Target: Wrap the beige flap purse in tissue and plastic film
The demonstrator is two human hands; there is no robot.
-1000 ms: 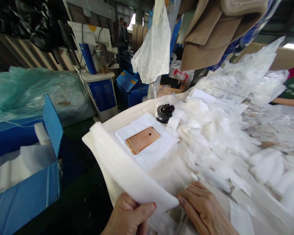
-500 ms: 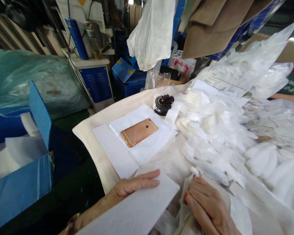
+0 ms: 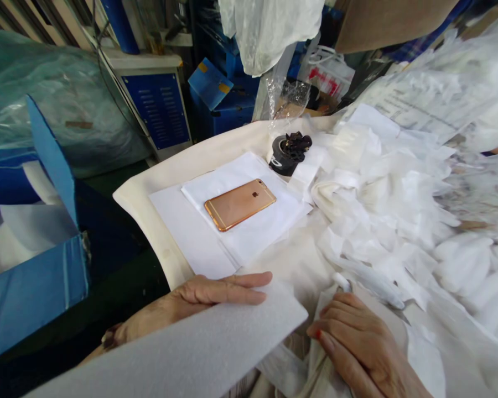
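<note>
My left hand is at the edge of a white foam sheet, its fingers stretched along the sheet and its thumb hidden. The sheet is tilted and runs out of view at the bottom left. My right hand is closed beside the sheet's right corner. A small white tip sticks out beyond its fingers; the rest of that thing is hidden. Beyond my hands, a gold phone lies back up on a stack of white sheets. Behind it sits a black tape roll with dark crumpled material on top.
Crumpled white scraps cover the right side of the cream-covered table. An open blue box with white sheets stands at left. A translucent plastic bag hangs above the far edge. A blue-panelled cabinet stands behind.
The view has tipped down and come a little closer to the table. The foam sheet now reaches further left across the bottom. My right hand stays closed.
</note>
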